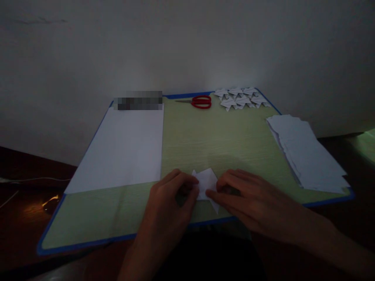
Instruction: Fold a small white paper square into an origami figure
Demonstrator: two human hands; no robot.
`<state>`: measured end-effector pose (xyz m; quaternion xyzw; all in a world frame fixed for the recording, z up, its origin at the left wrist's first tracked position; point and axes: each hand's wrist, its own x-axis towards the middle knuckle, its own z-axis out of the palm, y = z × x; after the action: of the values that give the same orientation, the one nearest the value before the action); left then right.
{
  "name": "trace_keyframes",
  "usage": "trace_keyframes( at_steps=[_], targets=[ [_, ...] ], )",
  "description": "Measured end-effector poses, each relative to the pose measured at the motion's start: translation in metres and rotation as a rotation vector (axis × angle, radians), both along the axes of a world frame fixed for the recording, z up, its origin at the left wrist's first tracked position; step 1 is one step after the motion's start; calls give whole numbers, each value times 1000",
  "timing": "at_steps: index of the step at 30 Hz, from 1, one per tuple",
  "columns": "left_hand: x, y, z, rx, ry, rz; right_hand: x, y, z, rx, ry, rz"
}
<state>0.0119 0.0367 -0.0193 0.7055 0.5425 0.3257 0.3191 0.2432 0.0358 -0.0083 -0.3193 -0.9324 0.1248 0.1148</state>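
A small piece of folded white paper (206,183) lies near the front edge of the table, with pointed corners sticking out at the top and lower right. On its left side, my left hand (172,199) pinches the edge between thumb and forefinger. My right hand (243,195) grips the right side, the thumb lying on the paper's face and the curled fingers by its right edge. Both hands partly cover the folds, so their exact shape is hidden.
The light green table (193,144) has a blue rim. A large white sheet (131,148) covers its left part, a blurred-out dark object at its top. Red-handled scissors (201,102), several folded paper figures (241,97) and a paper stack (304,152) lie farther back and right.
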Motion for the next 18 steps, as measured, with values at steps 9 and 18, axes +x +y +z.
trace_keyframes(
  at_steps=[9, 18],
  targets=[
    [-2, 6, 3, -60, 35, -46, -4, -3, 1, 77, -3, 64],
    [-4, 8, 5, 1, 111, -165, -9, 1, 6, 89, -101, 101]
  ],
)
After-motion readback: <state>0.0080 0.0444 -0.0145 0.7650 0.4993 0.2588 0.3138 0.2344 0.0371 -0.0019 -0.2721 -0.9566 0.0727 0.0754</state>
